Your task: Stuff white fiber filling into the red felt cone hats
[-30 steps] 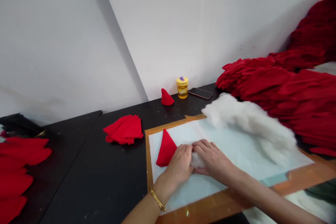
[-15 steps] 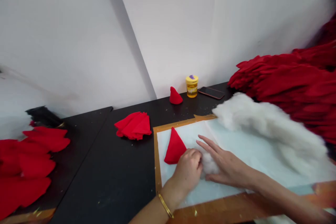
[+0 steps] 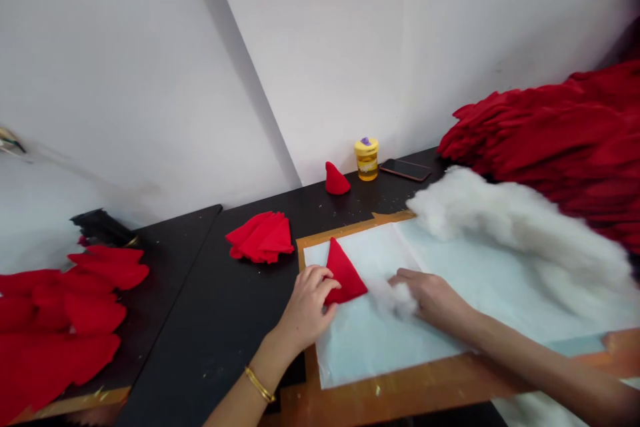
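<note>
My left hand (image 3: 311, 301) has its fingers and thumb closed on the lower left edge of a red cone-shaped felt piece (image 3: 346, 273), which lies on the white sheet with its tip pointing away from me. To the right, my right hand (image 3: 430, 293) has curled fingers around a small tuft of white stuffing (image 3: 397, 300). The tuft sits just right of the red piece and is partly blurred. A gold bangle (image 3: 259, 385) circles my left wrist.
A long heap of white stuffing (image 3: 520, 220) lies on the taped sheet (image 3: 380, 363). Behind it rise stacked red fabric pieces (image 3: 560, 133). Near the wall are a red cone (image 3: 337, 179), a yellow-lidded jar (image 3: 367, 160) and a phone (image 3: 406, 169). Red pieces (image 3: 261, 237) lie left.
My left hand has left the stuffing and moved left onto the red felt piece. My right hand's spread fingers have closed on the tuft. The view has shifted slightly.
</note>
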